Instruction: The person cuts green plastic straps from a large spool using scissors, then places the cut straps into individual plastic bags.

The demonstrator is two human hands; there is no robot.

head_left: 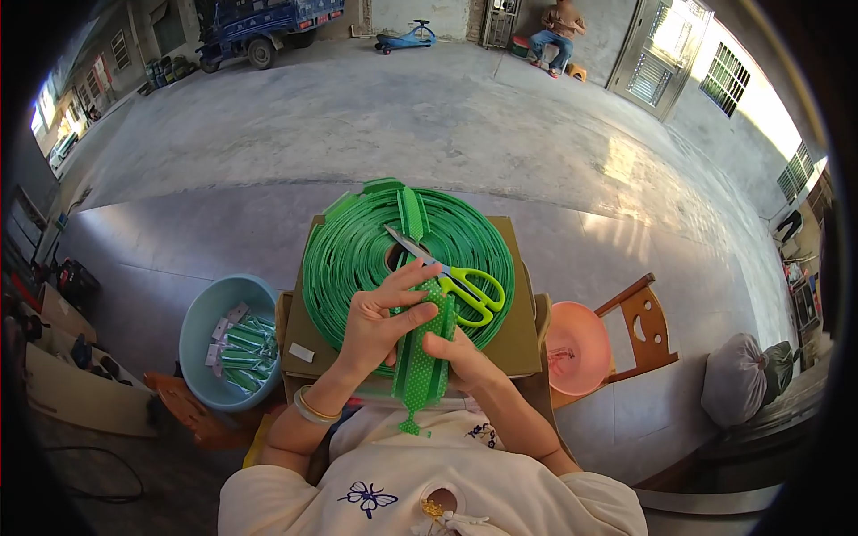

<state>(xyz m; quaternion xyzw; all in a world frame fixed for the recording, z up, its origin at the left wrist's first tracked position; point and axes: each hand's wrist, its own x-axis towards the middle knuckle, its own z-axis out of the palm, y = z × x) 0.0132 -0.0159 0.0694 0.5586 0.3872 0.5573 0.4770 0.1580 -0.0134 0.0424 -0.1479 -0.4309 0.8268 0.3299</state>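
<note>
A large coil of green ribbon [349, 277] lies on a cardboard box [527, 335]. Across the coil rest scissors [487, 290] with yellow-green handles, blades pointing up and left. In front of the coil, both hands hold a folded strip of green dotted ribbon [418, 371] whose end hangs toward the shirt. My left hand [380, 326] pinches the strip from the left side, thumb across it and fingers near the blades. From the right, my right hand [460, 355] grips its edge with the thumb in front; its other fingers are mostly hidden behind the ribbon.
On the left stands a blue basin [192, 335] with green packaged pieces. A pink basin [585, 344] sits on a wooden chair [639, 330] at right. Sacks [735, 380] lie farther right. Another person [556, 36] sits by the far wall, near a blue truck [259, 22].
</note>
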